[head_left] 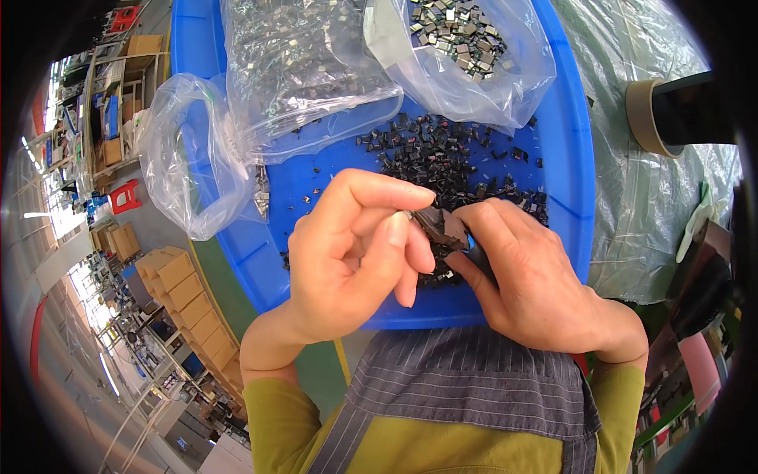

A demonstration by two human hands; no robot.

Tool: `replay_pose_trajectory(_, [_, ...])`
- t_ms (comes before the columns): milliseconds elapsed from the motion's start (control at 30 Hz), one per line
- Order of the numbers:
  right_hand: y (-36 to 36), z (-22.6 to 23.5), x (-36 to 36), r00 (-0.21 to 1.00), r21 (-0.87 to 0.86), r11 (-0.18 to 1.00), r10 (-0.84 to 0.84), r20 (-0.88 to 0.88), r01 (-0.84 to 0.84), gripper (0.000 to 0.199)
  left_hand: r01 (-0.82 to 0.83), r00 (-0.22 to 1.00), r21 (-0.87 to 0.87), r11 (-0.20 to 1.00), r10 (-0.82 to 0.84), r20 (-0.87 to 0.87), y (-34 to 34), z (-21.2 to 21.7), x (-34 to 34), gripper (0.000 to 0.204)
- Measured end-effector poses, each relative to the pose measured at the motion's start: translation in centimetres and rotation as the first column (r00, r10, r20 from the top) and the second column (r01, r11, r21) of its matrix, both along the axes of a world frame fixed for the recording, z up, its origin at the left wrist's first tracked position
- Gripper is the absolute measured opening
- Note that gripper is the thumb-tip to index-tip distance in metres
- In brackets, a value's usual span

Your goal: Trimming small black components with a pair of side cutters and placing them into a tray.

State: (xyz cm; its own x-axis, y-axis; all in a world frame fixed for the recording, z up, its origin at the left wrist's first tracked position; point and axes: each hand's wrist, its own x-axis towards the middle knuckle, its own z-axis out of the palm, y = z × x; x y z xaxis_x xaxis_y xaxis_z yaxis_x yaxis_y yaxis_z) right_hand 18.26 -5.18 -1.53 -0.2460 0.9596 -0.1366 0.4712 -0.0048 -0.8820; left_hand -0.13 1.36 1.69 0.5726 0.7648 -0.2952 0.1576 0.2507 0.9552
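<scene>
Both of my hands meet over a blue tray [580, 197]. My right hand [545, 284] grips a dark brown, jagged-edged piece [444, 229] between thumb and fingers; something black shows beneath it in the palm, its kind hidden. My left hand [347, 253] is curled beside that piece, its thumb drawn in toward the fingers. A tiny light spot shows at its fingertips, too small to name. Under and beyond the hands lies a loose heap of small black parts [438, 154] on the tray floor.
Clear plastic bags [308, 103] lie across the tray's far side; another open bag [505, 95] holds small metallic parts [462, 35]. An emptier bag [189, 158] hangs over the left rim. A tape roll [647, 118] rests on plastic sheeting at right. Cardboard boxes [185, 292] stand at left.
</scene>
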Motion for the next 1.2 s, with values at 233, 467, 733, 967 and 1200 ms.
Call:
replay_pose_trajectory(233, [0.2,-0.2,0.3,0.971,0.202,0.979,-0.048,0.236,-0.001,0.044,-0.073,0.996,-0.088,0.993,0.068,-0.06,0.1,0.3,0.5,0.022])
replay_pose_trajectory(467, [0.0,-0.5,0.3,0.944,0.256,0.967,-0.075,0.32,-0.01,0.051,-0.062,0.991,0.015,0.998,0.063,-0.122,-0.2,0.3,0.7,0.02])
replay_pose_trajectory(733, [-0.2,-0.3,0.2,0.962,0.219,0.975,-0.036,0.269,-0.025,0.047,-0.034,0.993,0.043,0.998,0.039,-0.116,-0.4,0.5,0.5,0.02])
replay_pose_trajectory(967, [0.1,0.3,0.5,0.999,-0.016,0.999,0.051,-0.001,-0.051,0.024,0.004,1.0,-0.107,0.994,-0.006,-0.018,0.2,0.6,0.0,0.021])
replay_pose_trajectory(1200, [0.4,0.1,1.0,0.952,-0.171,0.975,0.086,-0.293,-0.14,0.022,0.035,0.999,-0.211,0.977,-0.033,0.013,0.8,0.5,-0.4,0.022])
